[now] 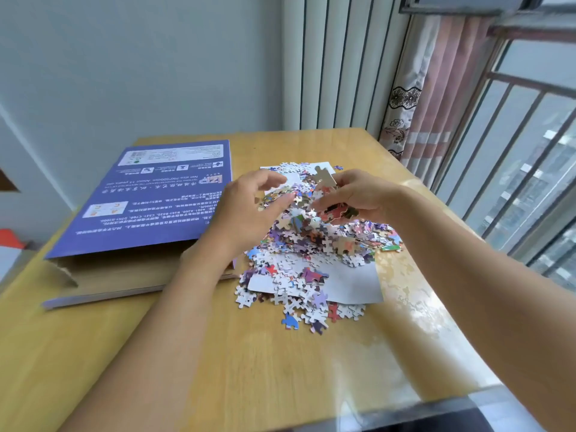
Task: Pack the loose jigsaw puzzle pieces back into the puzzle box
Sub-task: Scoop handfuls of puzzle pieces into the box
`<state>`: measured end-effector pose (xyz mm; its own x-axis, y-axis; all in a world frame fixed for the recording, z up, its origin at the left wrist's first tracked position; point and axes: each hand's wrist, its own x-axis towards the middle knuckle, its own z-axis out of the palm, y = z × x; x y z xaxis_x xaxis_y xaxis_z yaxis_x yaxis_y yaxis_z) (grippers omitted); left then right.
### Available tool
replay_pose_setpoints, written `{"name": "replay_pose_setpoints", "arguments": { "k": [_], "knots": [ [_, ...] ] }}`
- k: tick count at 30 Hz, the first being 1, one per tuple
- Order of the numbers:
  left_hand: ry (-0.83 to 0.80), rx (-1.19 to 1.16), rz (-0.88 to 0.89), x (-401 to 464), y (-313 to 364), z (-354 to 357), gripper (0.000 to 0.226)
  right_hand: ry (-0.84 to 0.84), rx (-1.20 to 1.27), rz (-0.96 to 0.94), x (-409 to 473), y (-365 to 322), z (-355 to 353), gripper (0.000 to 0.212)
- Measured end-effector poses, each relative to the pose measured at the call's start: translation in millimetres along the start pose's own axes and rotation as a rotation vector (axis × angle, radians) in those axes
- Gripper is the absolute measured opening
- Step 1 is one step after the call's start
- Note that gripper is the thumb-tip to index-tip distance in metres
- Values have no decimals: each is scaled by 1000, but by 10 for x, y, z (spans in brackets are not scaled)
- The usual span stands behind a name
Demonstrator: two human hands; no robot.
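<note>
A wooden table (218,353) with a glossy, reflective top stands in a corner, pale wall behind it, ribbed white panels at the back. To the right are a pink floral curtain (417,98) and a barred window (514,157) looking out on buildings. The box (140,201), purple with white print, lies flat on the table's left half, its near end open. The pieces (311,254) are heaped beside it to the right, over a white sheet (352,282), some spilling onto the wood. The right hand (358,194) grasps a clump of pieces above the heap. The left hand (249,204) is released, fingers loosely extended toward them.
</note>
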<state>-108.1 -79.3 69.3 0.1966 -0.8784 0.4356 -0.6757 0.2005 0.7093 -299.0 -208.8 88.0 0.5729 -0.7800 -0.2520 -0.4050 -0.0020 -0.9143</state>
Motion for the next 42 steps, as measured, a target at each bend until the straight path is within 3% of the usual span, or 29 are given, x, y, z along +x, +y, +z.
{"name": "replay_pose_setpoints", "arguments": {
  "k": [2,6,8,12,16,19,25,35,42],
  "knots": [
    [-38,126,15,-52,-53,-321,33,20,59,-37,-21,-38,73,29],
    [-261,502,-171,-278,-458,-967,74,-12,79,-81,-69,-156,267,24],
    [-245,651,-194,-397,-664,-1168,81,-36,74,-103,-68,-244,362,30],
    [-93,764,-196,-525,-800,-1308,54,-113,66,-134,-71,-486,564,22],
    [-52,847,-60,-528,-651,-1333,30,-166,41,-169,-112,-823,770,15],
    [22,870,40,-398,-342,-1412,20,-188,33,-194,-164,-1113,874,16],
    [31,716,58,-14,186,-1688,30,-187,41,-337,-392,-1671,987,23],
    [-10,586,33,71,401,-1904,35,167,-611,-874,-507,-1638,1139,14],
    [-5,547,53,73,385,-1865,33,201,-1050,-1099,-493,-1533,1172,12]
  ]
}}
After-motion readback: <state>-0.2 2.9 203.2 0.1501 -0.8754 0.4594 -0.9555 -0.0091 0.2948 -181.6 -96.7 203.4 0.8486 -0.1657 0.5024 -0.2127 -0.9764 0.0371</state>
